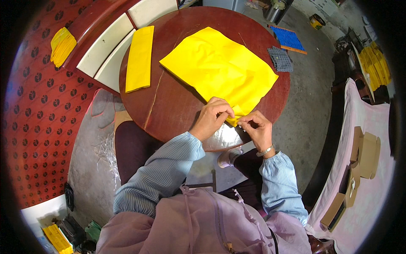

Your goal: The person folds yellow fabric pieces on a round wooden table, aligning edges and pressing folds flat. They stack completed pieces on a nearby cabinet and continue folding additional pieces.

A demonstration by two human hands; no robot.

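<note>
A flat yellow cloth piece [220,63], somewhat creased, lies spread at a slant over the round red-brown table [169,106]. Its near corner is bunched up and folded at the table's front edge. My left hand [215,115] pinches this corner from the left, thumb and forefinger together. From the right, my right hand [258,130] pinches the same corner, its fingertips close to those of the left. Whether anything small sits between the fingers is hidden. To the left lies a neatly folded yellow strip or stack of cloth [140,59].
A grey textured mat [280,59] lies at the table's right edge, beside a blue slatted board [288,39]. Yellow bundles [63,46] rest on the red patterned surface at left. Opened cardboard boxes [364,154] lie on a pink cloth-covered surface at right.
</note>
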